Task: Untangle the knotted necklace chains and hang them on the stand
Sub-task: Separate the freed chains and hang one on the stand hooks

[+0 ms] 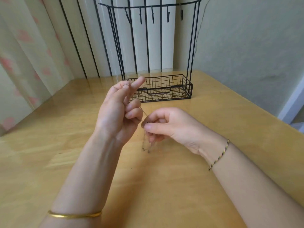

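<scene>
Near the middle of the frame, the left hand [118, 111] is up, palm toward the camera, with one finger sticking out and the others curled on a thin chain [144, 112]. The chain runs down and to the right in a short slanted line to the right hand [166, 125], which pinches it between thumb and fingers. Loose ends dangle below that pinch, just over the table [65, 145]. Both hands hold it, so they are equally near. The stand [161, 46] is behind them at the top middle, hooks bare, I think.
</scene>
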Action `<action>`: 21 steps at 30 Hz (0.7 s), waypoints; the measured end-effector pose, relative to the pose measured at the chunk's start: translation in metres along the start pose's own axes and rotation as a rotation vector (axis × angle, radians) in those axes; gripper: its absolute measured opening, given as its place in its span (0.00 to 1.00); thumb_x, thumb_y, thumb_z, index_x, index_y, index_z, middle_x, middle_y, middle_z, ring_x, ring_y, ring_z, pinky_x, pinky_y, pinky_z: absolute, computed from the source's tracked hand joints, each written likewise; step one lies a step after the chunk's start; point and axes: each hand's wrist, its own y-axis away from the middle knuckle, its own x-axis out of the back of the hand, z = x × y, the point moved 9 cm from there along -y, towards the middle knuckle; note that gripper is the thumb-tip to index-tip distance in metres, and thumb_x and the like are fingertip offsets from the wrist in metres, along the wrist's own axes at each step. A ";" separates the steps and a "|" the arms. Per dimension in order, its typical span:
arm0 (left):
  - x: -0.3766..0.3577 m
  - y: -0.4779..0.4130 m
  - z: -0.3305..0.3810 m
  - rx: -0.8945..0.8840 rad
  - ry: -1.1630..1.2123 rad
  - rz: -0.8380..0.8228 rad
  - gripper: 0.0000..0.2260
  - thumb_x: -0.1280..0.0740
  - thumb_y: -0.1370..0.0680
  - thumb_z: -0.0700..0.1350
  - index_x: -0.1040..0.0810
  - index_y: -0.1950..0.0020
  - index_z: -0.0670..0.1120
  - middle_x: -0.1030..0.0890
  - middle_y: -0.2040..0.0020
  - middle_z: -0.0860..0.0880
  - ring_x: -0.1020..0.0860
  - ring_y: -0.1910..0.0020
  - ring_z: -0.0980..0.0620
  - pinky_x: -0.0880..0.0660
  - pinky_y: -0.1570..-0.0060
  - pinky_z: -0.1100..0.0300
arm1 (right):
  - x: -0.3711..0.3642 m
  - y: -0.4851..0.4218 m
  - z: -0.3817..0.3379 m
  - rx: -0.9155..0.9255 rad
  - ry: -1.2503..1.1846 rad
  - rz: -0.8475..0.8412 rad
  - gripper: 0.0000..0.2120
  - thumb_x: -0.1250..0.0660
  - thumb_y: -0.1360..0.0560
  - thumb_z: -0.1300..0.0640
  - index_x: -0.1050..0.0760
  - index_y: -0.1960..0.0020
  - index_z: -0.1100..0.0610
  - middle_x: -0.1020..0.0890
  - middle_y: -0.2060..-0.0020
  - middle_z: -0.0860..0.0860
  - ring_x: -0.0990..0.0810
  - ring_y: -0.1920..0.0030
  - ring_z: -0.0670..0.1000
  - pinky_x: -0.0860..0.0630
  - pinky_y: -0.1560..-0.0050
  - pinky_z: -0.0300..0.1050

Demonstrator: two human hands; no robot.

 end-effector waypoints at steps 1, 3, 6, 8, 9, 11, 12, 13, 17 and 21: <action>0.005 -0.002 0.001 -0.004 -0.027 0.035 0.08 0.44 0.19 0.39 0.32 0.57 0.47 0.17 0.52 0.48 0.43 0.81 0.60 0.43 0.85 0.71 | 0.004 0.000 0.000 -0.011 -0.030 0.010 0.02 0.32 0.27 0.64 0.23 0.56 0.58 0.20 0.66 0.53 0.23 0.69 0.47 0.26 0.63 0.41; 0.016 -0.005 0.002 -0.001 -0.100 0.097 0.08 0.44 0.20 0.37 0.32 0.57 0.47 0.19 0.59 0.48 0.42 0.81 0.60 0.43 0.84 0.70 | 0.011 0.001 0.002 -0.034 -0.086 0.027 0.03 0.31 0.28 0.65 0.22 0.55 0.59 0.21 0.66 0.52 0.24 0.70 0.46 0.27 0.69 0.37; 0.022 -0.005 0.000 0.027 -0.308 0.125 0.07 0.43 0.21 0.34 0.30 0.51 0.44 0.21 0.62 0.46 0.33 0.78 0.59 0.34 0.79 0.68 | 0.019 0.001 0.004 -0.056 -0.177 0.081 0.04 0.30 0.29 0.67 0.22 0.56 0.61 0.21 0.69 0.52 0.23 0.72 0.47 0.28 0.73 0.37; 0.027 -0.004 -0.003 0.055 -0.623 0.167 0.11 0.42 0.22 0.34 0.31 0.42 0.45 0.21 0.59 0.44 0.25 0.69 0.54 0.26 0.69 0.61 | 0.027 0.002 0.006 -0.058 -0.224 0.153 0.04 0.29 0.30 0.67 0.23 0.56 0.62 0.20 0.70 0.52 0.22 0.72 0.47 0.27 0.73 0.37; 0.031 -0.005 -0.004 0.048 -0.835 0.186 0.13 0.40 0.22 0.36 0.32 0.38 0.47 0.20 0.58 0.44 0.24 0.65 0.52 0.24 0.64 0.58 | 0.032 0.002 0.007 -0.062 -0.246 0.188 0.05 0.29 0.30 0.67 0.24 0.57 0.62 0.20 0.70 0.53 0.22 0.72 0.48 0.26 0.73 0.37; 0.029 -0.006 -0.002 -0.027 -1.243 0.200 0.14 0.37 0.23 0.41 0.30 0.38 0.51 0.22 0.53 0.44 0.23 0.56 0.47 0.23 0.52 0.51 | 0.038 0.003 0.010 -0.077 -0.297 0.240 0.05 0.29 0.30 0.67 0.24 0.56 0.63 0.20 0.69 0.55 0.21 0.71 0.49 0.24 0.72 0.38; 0.023 -0.005 0.002 -0.094 -1.346 0.197 0.10 0.35 0.24 0.44 0.27 0.43 0.53 0.23 0.50 0.44 0.23 0.51 0.45 0.24 0.47 0.48 | 0.040 0.003 0.011 -0.084 -0.321 0.258 0.05 0.29 0.30 0.67 0.24 0.56 0.63 0.19 0.68 0.55 0.20 0.71 0.49 0.24 0.71 0.38; 0.016 -0.003 0.005 -0.166 -1.354 0.179 0.06 0.34 0.24 0.46 0.25 0.48 0.54 0.23 0.48 0.44 0.24 0.48 0.45 0.25 0.46 0.49 | 0.042 0.003 0.012 -0.089 -0.346 0.270 0.05 0.30 0.30 0.67 0.24 0.56 0.63 0.19 0.68 0.55 0.20 0.70 0.49 0.23 0.71 0.38; -0.008 0.004 -0.004 -0.167 -1.156 -0.034 0.02 0.31 0.25 0.44 0.20 0.57 0.49 0.19 0.58 0.51 0.25 0.63 0.58 0.28 0.66 0.70 | 0.043 0.002 0.016 -0.100 -0.432 0.288 0.03 0.31 0.29 0.68 0.24 0.56 0.63 0.18 0.66 0.55 0.18 0.67 0.50 0.22 0.68 0.39; -0.012 0.004 -0.011 -0.129 -1.052 -0.080 0.02 0.30 0.25 0.41 0.20 0.58 0.45 0.18 0.64 0.50 0.23 0.66 0.59 0.29 0.69 0.71 | 0.042 0.001 0.017 -0.102 -0.493 0.309 0.03 0.32 0.28 0.69 0.23 0.55 0.64 0.17 0.66 0.56 0.18 0.66 0.50 0.22 0.67 0.39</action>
